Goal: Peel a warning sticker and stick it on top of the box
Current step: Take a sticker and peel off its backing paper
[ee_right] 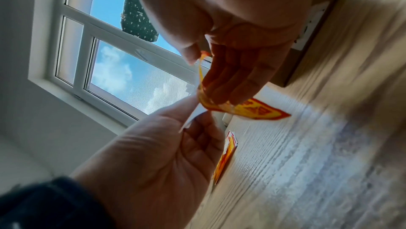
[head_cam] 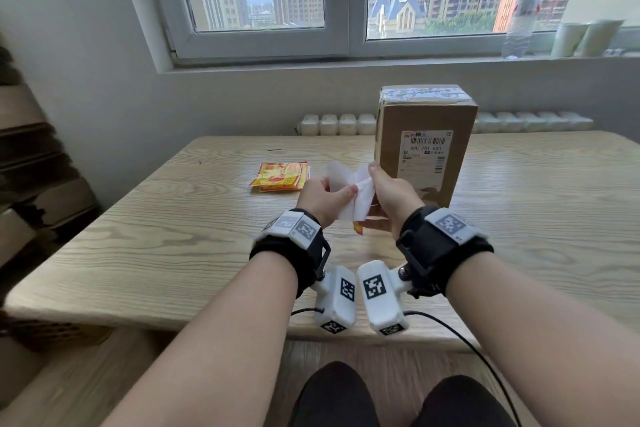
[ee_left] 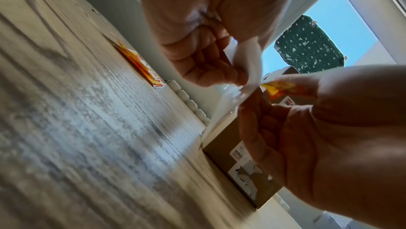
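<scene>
Head view: hands [head_cam: 325,198] apparently peeling sticker [ee_right: 252,111]

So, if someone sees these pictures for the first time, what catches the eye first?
First, the two hands mid-peel above the table: the left hand pinches the white backing paper, the right hand holds the yellow-red warning sticker. Just behind stands the upright cardboard box, and a pile of stickers lies to its left.

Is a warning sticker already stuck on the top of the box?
No, the top of the box shows only tape, and the sticker is between the hands.
</scene>
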Motion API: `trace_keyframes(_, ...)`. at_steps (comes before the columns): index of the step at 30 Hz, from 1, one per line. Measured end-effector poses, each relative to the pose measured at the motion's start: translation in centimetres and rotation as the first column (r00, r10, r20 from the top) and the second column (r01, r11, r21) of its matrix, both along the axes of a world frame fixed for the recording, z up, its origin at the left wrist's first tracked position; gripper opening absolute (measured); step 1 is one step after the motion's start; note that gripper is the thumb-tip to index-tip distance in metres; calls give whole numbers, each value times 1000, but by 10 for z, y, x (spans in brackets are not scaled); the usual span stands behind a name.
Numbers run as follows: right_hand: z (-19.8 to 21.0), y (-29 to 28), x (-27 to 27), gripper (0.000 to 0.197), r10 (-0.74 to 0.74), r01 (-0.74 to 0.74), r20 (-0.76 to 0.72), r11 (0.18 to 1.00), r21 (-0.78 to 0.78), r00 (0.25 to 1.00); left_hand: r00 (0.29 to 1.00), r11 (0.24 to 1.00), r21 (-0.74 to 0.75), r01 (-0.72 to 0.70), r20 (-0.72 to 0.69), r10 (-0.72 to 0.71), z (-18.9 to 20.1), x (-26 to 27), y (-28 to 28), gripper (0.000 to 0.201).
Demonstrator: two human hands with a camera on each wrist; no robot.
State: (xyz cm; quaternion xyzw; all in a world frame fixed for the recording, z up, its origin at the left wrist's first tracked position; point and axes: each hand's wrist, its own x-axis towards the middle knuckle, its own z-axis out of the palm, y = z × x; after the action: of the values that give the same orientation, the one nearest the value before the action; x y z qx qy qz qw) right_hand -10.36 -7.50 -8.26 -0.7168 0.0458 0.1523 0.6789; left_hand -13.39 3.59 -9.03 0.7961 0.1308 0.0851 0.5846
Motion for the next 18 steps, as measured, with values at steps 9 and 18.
trace_keyframes(9, -10, 3, 2, 17, 4, -6, 90, 1000, 15, 996, 1000, 984, -175, -17, -19, 14, -1, 7, 4, 25)
trace_keyframes(18, -19, -34, 15, 42, -48, 47, 11, 993, 104, 999, 984, 957, -256, -140, -140, 107, 0, -6, 51, 12)
